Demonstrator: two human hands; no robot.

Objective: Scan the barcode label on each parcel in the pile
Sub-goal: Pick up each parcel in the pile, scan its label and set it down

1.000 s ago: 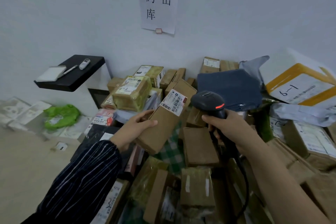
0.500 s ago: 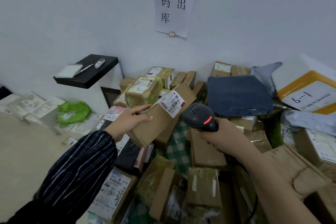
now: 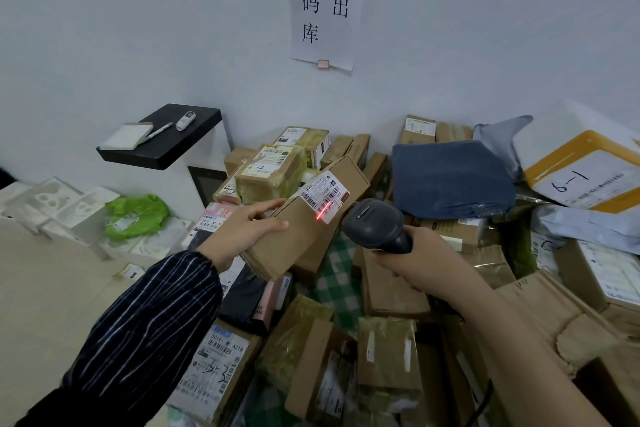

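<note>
We held a long cardboard parcel raised above the pile, tilted so that its labelled end pointed up and away from us. Our left grip was closed round the parcel's lower end, thumb pressed on the face turned toward us. The barcode label sat at the parcel's upper end, well apart from that grip and uncovered by any finger. Our right grip was closed round the handle of the black scanner, just to the right of the parcel, its head aimed at the label. A red scan line lay across the label's lower corner.

We judged the parcel stiff and light, since one grip at its end carried it. Its plain cardboard looked dull, not slippery, so a hold on the end opposite the label seemed right. The line appeared to catch only part of the bars; a slight turn of the parcel might have been needed. A taped box lay just behind the parcel.
</note>
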